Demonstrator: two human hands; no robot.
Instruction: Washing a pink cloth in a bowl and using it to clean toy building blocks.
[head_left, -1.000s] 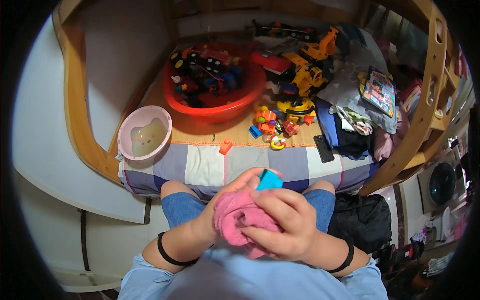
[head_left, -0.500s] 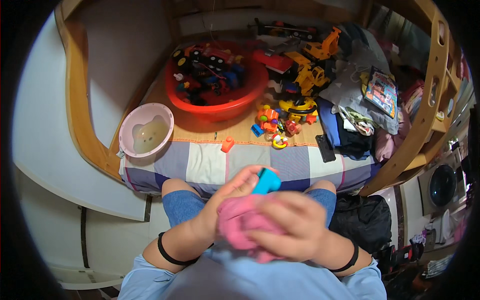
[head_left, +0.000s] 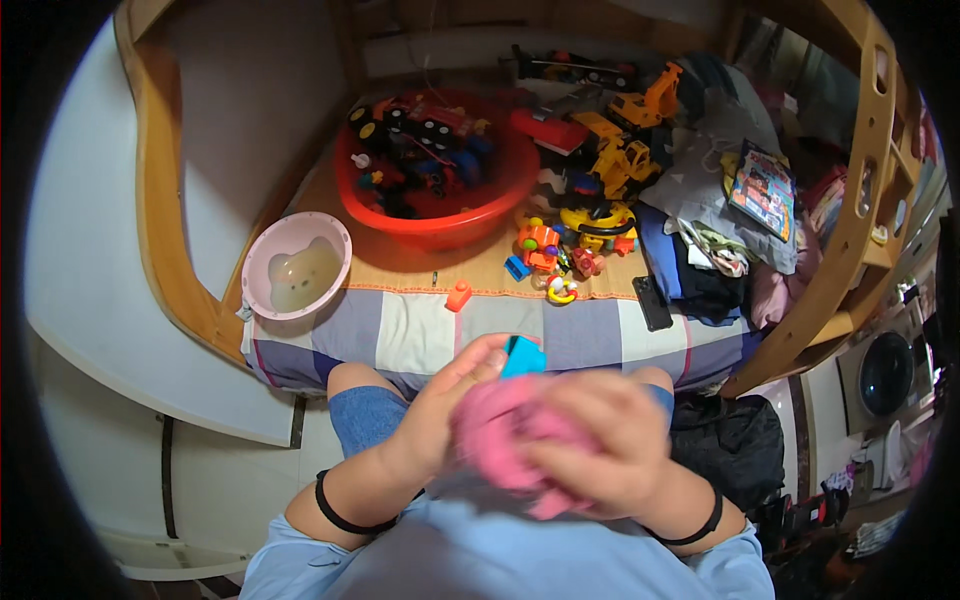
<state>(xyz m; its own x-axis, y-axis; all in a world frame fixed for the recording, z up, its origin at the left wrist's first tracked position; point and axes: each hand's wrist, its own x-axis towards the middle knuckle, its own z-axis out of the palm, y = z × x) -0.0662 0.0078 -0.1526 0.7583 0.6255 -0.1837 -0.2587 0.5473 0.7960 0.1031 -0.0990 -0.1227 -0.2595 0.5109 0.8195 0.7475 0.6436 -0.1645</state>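
Over the lap, just short of the bed edge: left hand [head_left: 450, 410] pinches a small blue toy [head_left: 522, 356] at the fingertips, its top poking up clear. Right hand [head_left: 600, 440] is clenched over a pink cloth [head_left: 490, 440], bunched against the toy and the left palm. Right hand blurred; finger detail not readable.

Versus 1.0 s ago: both hands sit at the same spot in front of the chest, the toy sits in the same fingers, the right hand has shifted across the cloth. Bed contents unchanged.

Ahead on the checked bed cover [head_left: 400, 335]: small orange piece [head_left: 459, 296] alone near the front edge. Pink bowl [head_left: 297, 266] at the front left corner, close to the edge, just beside the wooden rail [head_left: 160, 230]. Red tub [head_left: 437, 165] full of toy cars further back, centre. Right of it, yellow toy diggers [head_left: 625, 150] and a cluster of small coloured toys [head_left: 560, 255]. Black phone [head_left: 652, 302] near the front right, clothes pile [head_left: 700, 240] beyond, touching it.

Open room: bare cover strip between bowl and phone, with only the orange piece on it. Wooden ladder frame [head_left: 850, 230] closes the right side.
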